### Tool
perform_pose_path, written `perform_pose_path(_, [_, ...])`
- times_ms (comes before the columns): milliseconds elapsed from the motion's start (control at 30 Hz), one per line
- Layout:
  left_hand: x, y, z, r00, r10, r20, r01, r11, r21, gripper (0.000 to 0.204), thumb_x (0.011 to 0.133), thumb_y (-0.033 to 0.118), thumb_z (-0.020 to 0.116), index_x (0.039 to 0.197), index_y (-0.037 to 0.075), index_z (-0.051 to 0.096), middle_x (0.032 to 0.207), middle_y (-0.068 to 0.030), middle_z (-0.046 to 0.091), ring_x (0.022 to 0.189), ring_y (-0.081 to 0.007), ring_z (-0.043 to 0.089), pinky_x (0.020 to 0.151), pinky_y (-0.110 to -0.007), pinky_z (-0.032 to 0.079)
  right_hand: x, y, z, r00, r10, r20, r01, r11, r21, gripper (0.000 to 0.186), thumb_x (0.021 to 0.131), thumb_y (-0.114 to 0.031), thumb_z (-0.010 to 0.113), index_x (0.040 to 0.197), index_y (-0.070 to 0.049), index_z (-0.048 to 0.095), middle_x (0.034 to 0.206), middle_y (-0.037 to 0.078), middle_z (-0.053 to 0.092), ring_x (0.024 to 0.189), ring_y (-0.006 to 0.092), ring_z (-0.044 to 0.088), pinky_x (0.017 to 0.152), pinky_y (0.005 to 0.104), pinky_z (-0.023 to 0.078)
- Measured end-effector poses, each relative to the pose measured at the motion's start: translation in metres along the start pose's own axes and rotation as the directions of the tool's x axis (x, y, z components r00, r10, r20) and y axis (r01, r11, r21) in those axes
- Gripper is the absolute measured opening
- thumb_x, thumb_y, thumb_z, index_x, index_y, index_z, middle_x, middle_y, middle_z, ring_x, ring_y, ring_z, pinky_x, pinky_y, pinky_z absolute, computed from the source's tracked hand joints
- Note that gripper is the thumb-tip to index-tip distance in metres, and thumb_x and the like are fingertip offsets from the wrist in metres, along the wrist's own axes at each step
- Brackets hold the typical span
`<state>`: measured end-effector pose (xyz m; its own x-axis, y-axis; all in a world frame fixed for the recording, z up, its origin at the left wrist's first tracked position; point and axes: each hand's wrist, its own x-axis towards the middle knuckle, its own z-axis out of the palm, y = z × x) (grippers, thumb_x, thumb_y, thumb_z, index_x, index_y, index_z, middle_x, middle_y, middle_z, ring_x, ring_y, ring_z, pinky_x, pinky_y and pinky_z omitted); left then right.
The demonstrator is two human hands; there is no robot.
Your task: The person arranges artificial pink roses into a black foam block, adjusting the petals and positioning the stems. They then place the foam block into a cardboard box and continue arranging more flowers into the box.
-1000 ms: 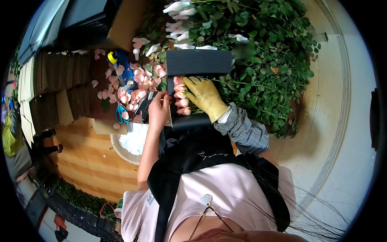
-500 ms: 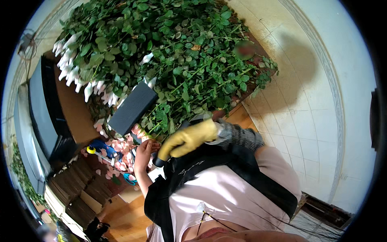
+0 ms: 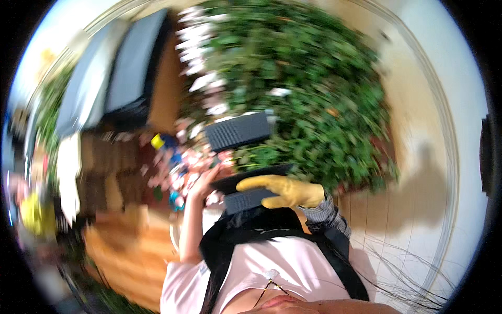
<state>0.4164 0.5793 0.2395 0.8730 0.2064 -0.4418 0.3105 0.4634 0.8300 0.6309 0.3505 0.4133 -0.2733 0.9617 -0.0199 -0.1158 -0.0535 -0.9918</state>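
Observation:
My left hand (image 3: pixel 205 182) is bare and blurred, reaching up beside a pink rose head (image 3: pixel 226 159) at the edge of the leafy stems. Its fingers are smeared, so I cannot tell whether they grip the flower. A yellow glove covers my right hand (image 3: pixel 285 191), its thumb and fingers spread apart over a dark grey ribbed panel (image 3: pixel 243 202) with a black strip above it. Whether the glove touches the panel is unclear. Just beyond, a second dark grey ribbed block (image 3: pixel 238 131) lies against the green rose stems (image 3: pixel 314 89).
White-sleeved flower heads (image 3: pixel 193 42) line the pile's left side. Loose pink petals (image 3: pixel 178 170) and a yellow-capped object (image 3: pixel 157 141) lie left of my left hand. Farther left are stacked brown cardboard (image 3: pixel 104 167) and a black-edged box (image 3: pixel 133 63). A tiled wall bounds the right.
The whole view has swung, so the pile and blocks sit farther right. My gloved fingers have spread, and the near ribbed panel has come into view below them.

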Motion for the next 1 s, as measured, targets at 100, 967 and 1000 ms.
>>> perform_pose_path(100, [-0.014, 0.006, -0.019, 0.924, 0.087, -0.372, -0.234, 0.899, -0.371, 0.034, 0.108, 0.026, 0.054, 0.129, 0.001, 0.06, 0.114, -0.0099, 0.071, 0.1, -0.0186, 0.069, 0.087, -0.031, 0.056, 0.061, 0.05, -0.028, 0.982, -0.065, -0.175, -0.123, 0.479, -0.869, 0.079, 0.084, -0.033, 0.081, 0.148, -0.002, 0.046, 0.143, 0.02, 0.055, 0.131, 0.0358, 0.054, 0.112, 0.0444, 0.044])
perform_pose_path(967, [-0.183, 0.086, -0.118, 0.312, 0.523, -0.793, 0.18, 0.787, 0.59, 0.108, 0.074, 0.003, 0.078, 0.161, 0.011, 0.014, 0.141, -0.0259, 0.04, 0.129, -0.0384, 0.051, 0.104, -0.05, 0.047, 0.089, 0.082, -0.025, 0.914, 0.191, -0.357, -0.366, 0.013, -0.93, 0.077, 0.079, -0.028, 0.082, 0.144, -0.003, 0.048, 0.138, 0.014, 0.058, 0.12, 0.0313, 0.061, 0.104, 0.0425, 0.048])
perform_pose_path(1000, [-0.178, 0.083, -0.093, 0.604, 0.387, -0.697, -0.006, 0.876, 0.482, 0.111, 0.076, 0.002, 0.074, 0.164, 0.017, 0.009, 0.137, -0.02, 0.048, 0.119, -0.0309, 0.054, 0.096, -0.047, 0.052, 0.09, 0.079, -0.023, 0.911, 0.199, -0.361, -0.37, 0.008, -0.929, 0.077, 0.079, -0.027, 0.082, 0.144, -0.004, 0.049, 0.137, 0.013, 0.059, 0.12, 0.0307, 0.061, 0.104, 0.0419, 0.048])
